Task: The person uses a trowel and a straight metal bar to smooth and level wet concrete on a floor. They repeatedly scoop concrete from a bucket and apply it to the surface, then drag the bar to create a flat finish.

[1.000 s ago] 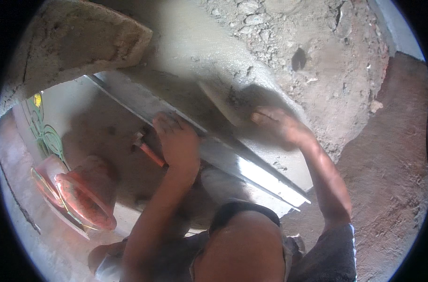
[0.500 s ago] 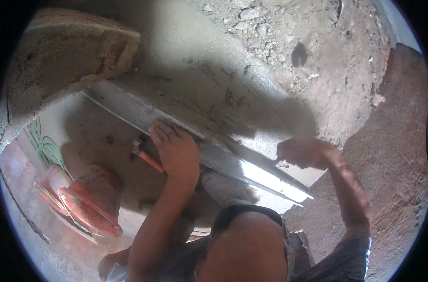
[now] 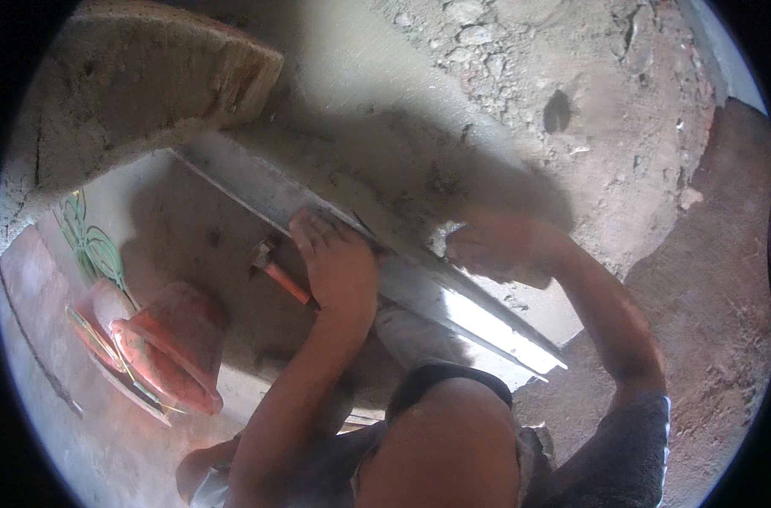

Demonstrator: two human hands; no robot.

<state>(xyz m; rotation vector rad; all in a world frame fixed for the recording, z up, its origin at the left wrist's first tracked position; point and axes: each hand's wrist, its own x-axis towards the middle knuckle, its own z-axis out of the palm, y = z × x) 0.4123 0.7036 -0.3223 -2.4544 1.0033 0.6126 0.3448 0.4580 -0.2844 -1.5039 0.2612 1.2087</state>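
Note:
A long grey metal channel bar (image 3: 419,296) runs diagonally from the concrete block at upper left to the lower right, its right end in bright light. My left hand (image 3: 341,262) is closed over its middle, the fingers reaching across the top. Along its far side lies a band of smooth, wet-looking mortar (image 3: 377,152). My right hand (image 3: 504,245) is closed and blurred just beyond the bar, low over the mortar. What it grips is hidden under the fingers. Beside my left wrist, a hammer with an orange handle (image 3: 286,283) lies on the ground.
A rough concrete block (image 3: 148,93) juts in at upper left. Orange buckets (image 3: 170,347) and a coiled green hose (image 3: 98,250) stand at left. Broken rubble ground (image 3: 605,144) lies at upper right, with a reddish rough surface (image 3: 707,313) further right. My knee (image 3: 440,449) is close below the bar.
My right hand has moved left along the far side of the bar. My left hand stays on the bar. The whole view has shifted slightly.

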